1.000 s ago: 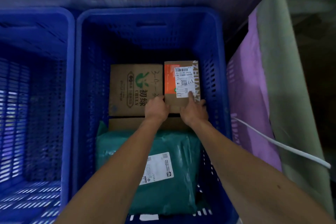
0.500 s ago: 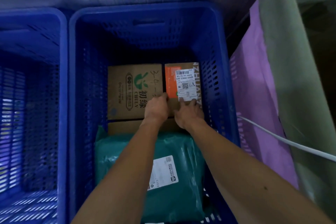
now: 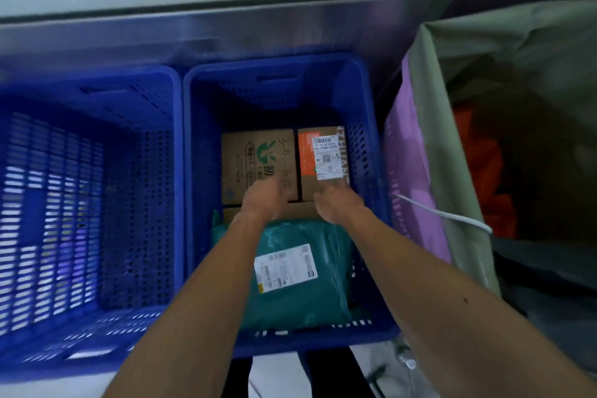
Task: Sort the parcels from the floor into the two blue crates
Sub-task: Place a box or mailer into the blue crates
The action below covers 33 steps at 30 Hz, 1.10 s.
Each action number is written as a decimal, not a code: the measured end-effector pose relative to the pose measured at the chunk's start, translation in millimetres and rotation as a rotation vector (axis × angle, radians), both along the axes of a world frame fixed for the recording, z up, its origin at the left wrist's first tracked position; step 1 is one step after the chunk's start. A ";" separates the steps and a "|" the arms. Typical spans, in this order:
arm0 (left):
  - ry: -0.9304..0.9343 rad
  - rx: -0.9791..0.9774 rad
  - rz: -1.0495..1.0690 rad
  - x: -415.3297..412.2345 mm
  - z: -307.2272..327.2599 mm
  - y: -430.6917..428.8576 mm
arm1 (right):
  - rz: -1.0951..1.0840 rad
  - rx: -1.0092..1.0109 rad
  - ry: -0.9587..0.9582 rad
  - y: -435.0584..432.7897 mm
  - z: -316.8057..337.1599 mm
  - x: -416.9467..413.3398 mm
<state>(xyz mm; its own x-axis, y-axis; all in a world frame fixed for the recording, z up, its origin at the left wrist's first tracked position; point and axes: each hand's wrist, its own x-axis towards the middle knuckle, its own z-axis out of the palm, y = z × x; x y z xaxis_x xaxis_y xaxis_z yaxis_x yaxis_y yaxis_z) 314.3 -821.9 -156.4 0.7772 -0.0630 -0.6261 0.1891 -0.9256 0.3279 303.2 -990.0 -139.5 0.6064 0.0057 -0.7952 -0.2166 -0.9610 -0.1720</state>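
In the middle of the frame, inside the right blue crate (image 3: pixel 366 126), the left hand (image 3: pixel 268 199) and right hand (image 3: pixel 339 205) are spreading loosely open, gripping nothing, over the near edges of the green-logo carton (image 3: pixel 252 158) and the labelled small box (image 3: pixel 323 168), which is sitting at the crate floor's upper right, above a teal mailer bag (image 3: pixel 300 287).

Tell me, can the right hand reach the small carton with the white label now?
Probably yes. The right hand is inside the right crate, at the near edge of the carton, and nothing lies on top of it or between them.
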 end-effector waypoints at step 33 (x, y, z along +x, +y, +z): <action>-0.330 -0.016 0.655 -359.8 277.0 480.1 | 0.619 0.032 -0.285 407.9 251.8 -250.7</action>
<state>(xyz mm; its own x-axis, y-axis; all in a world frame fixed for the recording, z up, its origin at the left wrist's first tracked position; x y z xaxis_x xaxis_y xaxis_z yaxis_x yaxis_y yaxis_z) -45.5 -341.7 120.6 0.8066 0.4721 -0.3557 0.5911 -0.6510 0.4762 52.5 -582.1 112.3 0.6696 0.4398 -0.5985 0.4290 -0.8868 -0.1716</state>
